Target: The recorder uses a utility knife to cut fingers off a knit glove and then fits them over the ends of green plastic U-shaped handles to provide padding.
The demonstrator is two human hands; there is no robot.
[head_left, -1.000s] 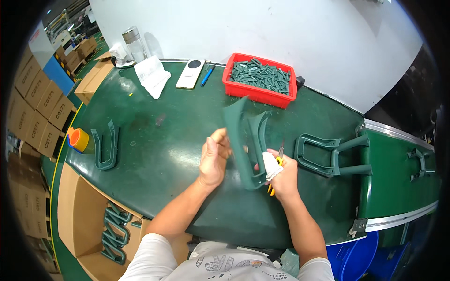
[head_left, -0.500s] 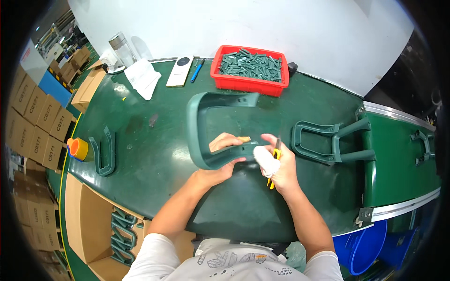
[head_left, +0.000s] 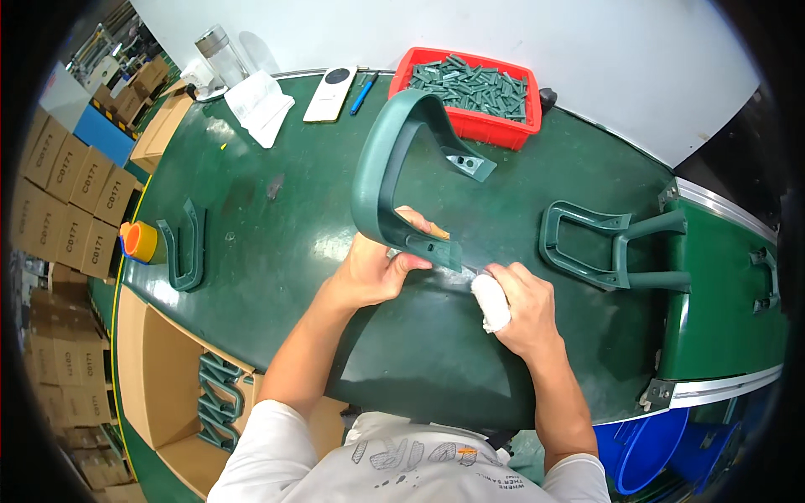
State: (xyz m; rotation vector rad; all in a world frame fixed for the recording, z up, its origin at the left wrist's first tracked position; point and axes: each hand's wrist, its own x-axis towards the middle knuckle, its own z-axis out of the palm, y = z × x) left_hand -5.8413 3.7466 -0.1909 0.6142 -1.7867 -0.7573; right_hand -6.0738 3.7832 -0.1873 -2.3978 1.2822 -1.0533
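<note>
My left hand [head_left: 373, 267] grips one leg of a U-shaped green plastic frame part [head_left: 377, 180], which is tilted up off the table. A tan wrap [head_left: 436, 230] covers one of its fingertips. My right hand [head_left: 524, 312] is closed round a utility knife, whose yellow handle is now hidden by the fingers. The thin knife blade [head_left: 471, 268] points at the end of the held leg; whether it touches cannot be told. White wrapping [head_left: 491, 303] covers the right thumb. The frame part's other leg [head_left: 470, 163] sticks out free, in front of the red bin [head_left: 495, 130].
Small green pieces [head_left: 470, 88] fill the bin. More green frames lie right [head_left: 587, 251], left [head_left: 186, 251] and on the conveyor [head_left: 763, 281]. A phone [head_left: 329, 95], blue pen [head_left: 364, 94], paper [head_left: 258, 109], bottle [head_left: 222, 57], orange cup [head_left: 142, 243] and open carton [head_left: 159, 394] surround the table.
The frame part has tipped, its free leg swinging toward the bin. My right hand has turned over, hiding the yellow knife handle and bringing the blade to the held leg's end. The view has shifted slightly.
</note>
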